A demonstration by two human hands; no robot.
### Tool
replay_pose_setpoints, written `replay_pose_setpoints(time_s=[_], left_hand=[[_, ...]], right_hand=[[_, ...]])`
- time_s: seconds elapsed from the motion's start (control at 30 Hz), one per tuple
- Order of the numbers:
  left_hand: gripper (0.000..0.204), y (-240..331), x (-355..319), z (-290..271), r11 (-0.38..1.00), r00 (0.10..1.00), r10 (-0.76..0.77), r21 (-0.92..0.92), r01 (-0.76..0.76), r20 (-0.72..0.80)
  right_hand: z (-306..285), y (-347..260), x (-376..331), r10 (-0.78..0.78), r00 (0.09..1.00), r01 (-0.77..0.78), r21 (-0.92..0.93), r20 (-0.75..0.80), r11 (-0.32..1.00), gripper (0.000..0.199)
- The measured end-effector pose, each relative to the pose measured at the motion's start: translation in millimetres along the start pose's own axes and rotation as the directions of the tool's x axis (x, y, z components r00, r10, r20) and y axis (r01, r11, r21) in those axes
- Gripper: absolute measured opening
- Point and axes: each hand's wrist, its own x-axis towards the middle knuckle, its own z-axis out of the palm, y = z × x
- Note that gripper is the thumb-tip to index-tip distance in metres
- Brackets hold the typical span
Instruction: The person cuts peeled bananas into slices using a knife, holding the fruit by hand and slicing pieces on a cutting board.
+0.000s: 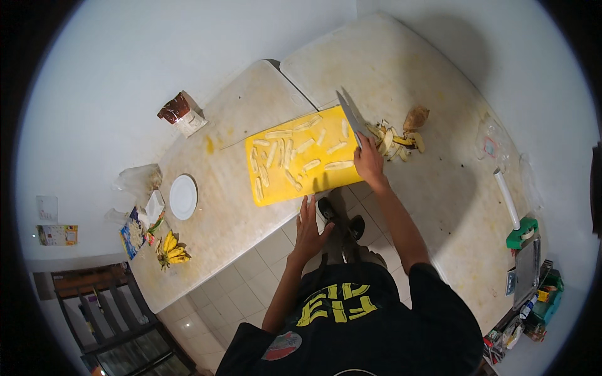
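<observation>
My right hand (369, 158) is closed round the handle of a knife (351, 114), whose broad blade points away from me over the right edge of a yellow cutting board (326, 182). Several banana slices (287, 153), cut lengthwise, lie spread over the board. Just off the board's near edge, my left hand (308, 227) is held with its fingers stretched out and nothing in it. Right of the knife, banana peels (396, 145) lie heaped on the table beside a brown lump (416, 118) whose kind I cannot make out.
On the left of the table (232, 232) are a white plate (184, 197), a bunch of bananas (173, 250) and plastic bags (138, 180). A brown-and-white packet (182, 114) stands by the wall. At right sit a green tape dispenser (522, 234) and a grey tray (528, 271).
</observation>
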Motion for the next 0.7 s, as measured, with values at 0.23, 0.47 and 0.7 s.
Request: replay_pose_setpoints(time_s=[0.23,0.47,0.7], left_hand=[[0.102,4.1,-1.7,-9.9,0.997,0.998,0.050,0.062,-0.047,-0.047],[0.100,-32.8,-19.6,-15.4,0.990,0.977,-0.126,-0.090,0.112,-0.173],[0.098,-34.4,-1.2,-14.8,0.994,0.983,-0.068,-0.098,0.051,-0.171]], right_hand=[[36.4,14.8,88.4,-0.030,0.979,0.104,-0.368,0.203,0.924,0.056],[23.8,17.1,89.5,0.003,0.935,0.159,-0.428,0.354,0.890,0.064],[21.4,39.5,52.9,-0.074,0.958,0.178,-0.371,0.278,0.911,0.054]])
